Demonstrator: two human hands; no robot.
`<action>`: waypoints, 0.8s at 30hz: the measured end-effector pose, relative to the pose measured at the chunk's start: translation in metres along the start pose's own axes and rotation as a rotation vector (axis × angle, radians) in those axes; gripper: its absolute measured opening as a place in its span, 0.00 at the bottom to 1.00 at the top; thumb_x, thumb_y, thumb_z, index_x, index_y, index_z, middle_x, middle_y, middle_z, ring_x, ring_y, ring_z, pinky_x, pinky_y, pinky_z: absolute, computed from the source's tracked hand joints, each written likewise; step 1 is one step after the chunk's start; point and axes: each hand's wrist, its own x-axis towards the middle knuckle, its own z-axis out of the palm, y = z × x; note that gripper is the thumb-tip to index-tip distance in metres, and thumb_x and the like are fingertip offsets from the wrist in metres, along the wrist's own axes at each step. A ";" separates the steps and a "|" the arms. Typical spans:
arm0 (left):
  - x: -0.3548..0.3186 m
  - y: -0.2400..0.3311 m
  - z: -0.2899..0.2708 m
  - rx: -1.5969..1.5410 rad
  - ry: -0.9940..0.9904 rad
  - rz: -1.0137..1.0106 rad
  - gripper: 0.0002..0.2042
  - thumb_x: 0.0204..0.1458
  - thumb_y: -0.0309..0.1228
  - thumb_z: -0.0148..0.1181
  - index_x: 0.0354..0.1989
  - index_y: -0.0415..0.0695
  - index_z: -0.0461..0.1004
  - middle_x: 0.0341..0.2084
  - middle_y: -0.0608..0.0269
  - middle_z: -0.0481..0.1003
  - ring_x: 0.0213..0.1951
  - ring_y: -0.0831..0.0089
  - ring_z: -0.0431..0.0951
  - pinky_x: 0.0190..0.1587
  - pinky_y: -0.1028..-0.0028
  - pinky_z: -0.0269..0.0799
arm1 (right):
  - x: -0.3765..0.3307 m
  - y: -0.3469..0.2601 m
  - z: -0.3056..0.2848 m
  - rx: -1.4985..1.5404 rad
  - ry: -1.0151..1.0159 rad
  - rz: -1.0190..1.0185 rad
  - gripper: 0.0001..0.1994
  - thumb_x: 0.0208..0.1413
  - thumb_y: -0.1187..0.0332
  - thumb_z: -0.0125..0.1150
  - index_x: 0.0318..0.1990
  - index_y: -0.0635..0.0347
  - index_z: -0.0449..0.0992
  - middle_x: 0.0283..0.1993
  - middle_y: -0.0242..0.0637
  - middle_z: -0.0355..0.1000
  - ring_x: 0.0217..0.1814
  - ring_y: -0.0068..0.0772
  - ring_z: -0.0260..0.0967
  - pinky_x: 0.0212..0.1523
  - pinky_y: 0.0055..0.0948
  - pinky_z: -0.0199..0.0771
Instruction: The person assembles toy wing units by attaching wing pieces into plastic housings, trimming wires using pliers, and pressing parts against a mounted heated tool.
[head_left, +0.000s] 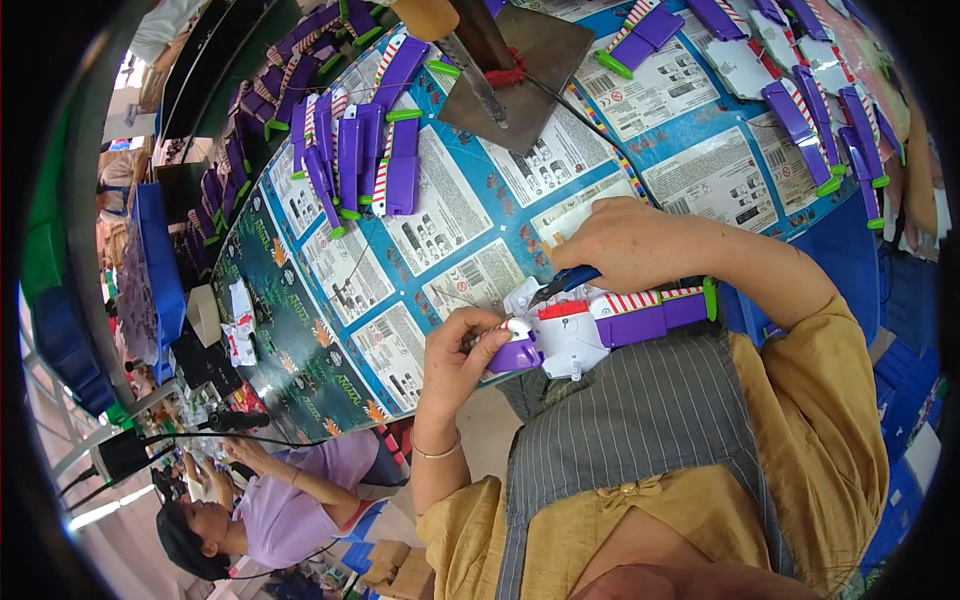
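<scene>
Close to my waist, at the table's near edge, lies a toy wing pack with a white plastic body (574, 345) and a red piece in its middle. A purple wing (645, 322) with a red-and-white striped edge and a green tip extends from its right side. My left hand (462, 352) pinches the short purple wing part (516, 354) on the left side. In my right hand (628, 246) is a pair of dark blue-handled pliers (566, 284), the jaws pointing left over the white body. My right fingertips are partly hidden behind the hand.
Purple wing pieces (350, 150) are heaped at the far left, and more wing assemblies (805, 125) sit at the far right. A metal stand base (520, 75) stands at the back on printed sheets (435, 215). At lower left, a person in a lilac shirt (305, 490) works nearby.
</scene>
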 end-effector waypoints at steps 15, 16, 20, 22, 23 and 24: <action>0.014 0.022 0.001 0.322 -0.101 -0.024 0.08 0.45 0.28 0.63 0.30 0.39 0.71 0.21 0.64 0.74 0.24 0.77 0.73 0.28 0.78 0.68 | -0.002 0.004 0.005 -0.009 0.053 -0.016 0.08 0.42 0.68 0.60 0.33 0.54 0.72 0.28 0.39 0.72 0.36 0.43 0.68 0.43 0.38 0.63; 0.014 0.021 0.002 0.305 -0.102 -0.030 0.09 0.45 0.28 0.64 0.30 0.39 0.71 0.22 0.63 0.74 0.24 0.76 0.73 0.28 0.78 0.68 | -0.002 0.004 0.005 -0.011 0.052 -0.019 0.08 0.42 0.68 0.60 0.33 0.54 0.72 0.28 0.39 0.72 0.36 0.43 0.68 0.43 0.38 0.63; 0.010 0.024 0.005 0.265 0.076 0.079 0.10 0.43 0.27 0.65 0.30 0.38 0.71 0.25 0.60 0.72 0.26 0.75 0.73 0.29 0.78 0.67 | -0.002 0.006 0.002 0.010 0.078 -0.068 0.11 0.45 0.67 0.56 0.37 0.56 0.72 0.29 0.47 0.72 0.36 0.49 0.70 0.39 0.42 0.67; 0.005 0.018 0.005 0.405 0.318 0.269 0.07 0.42 0.21 0.63 0.30 0.37 0.71 0.25 0.58 0.71 0.26 0.68 0.71 0.29 0.74 0.67 | -0.004 0.009 0.003 0.033 0.104 -0.065 0.11 0.46 0.66 0.56 0.38 0.57 0.72 0.29 0.47 0.72 0.36 0.50 0.70 0.39 0.42 0.67; 0.001 0.017 0.002 0.528 0.445 0.408 0.06 0.42 0.19 0.61 0.29 0.37 0.71 0.25 0.58 0.71 0.25 0.65 0.71 0.29 0.72 0.67 | -0.007 0.012 0.003 0.100 0.157 -0.047 0.11 0.48 0.65 0.55 0.38 0.57 0.71 0.29 0.47 0.72 0.36 0.50 0.69 0.39 0.43 0.66; -0.012 0.023 0.002 0.636 0.525 0.484 0.04 0.43 0.19 0.59 0.27 0.37 0.71 0.25 0.56 0.72 0.26 0.62 0.72 0.30 0.70 0.67 | -0.009 0.015 0.002 0.166 0.208 -0.028 0.11 0.49 0.63 0.55 0.39 0.57 0.71 0.29 0.47 0.71 0.35 0.51 0.69 0.38 0.43 0.66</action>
